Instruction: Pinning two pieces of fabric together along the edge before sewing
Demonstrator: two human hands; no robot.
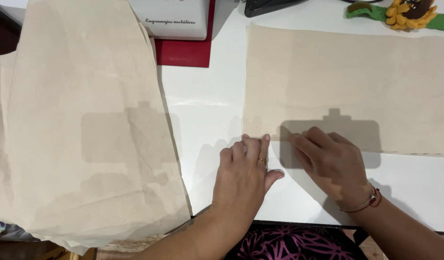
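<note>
Both hands pressing the near edge of the cloth

Left hand flat, fingers together, tips on the near left corner of the cloth; right hand just beside it, fingers curled down onto the same edge, holding nothing. The cloth lies flat on the white table. Left, a big fabric pile drapes over the table edge. Far back: white machine on a red mat, felt sunflower at the far right.
</note>
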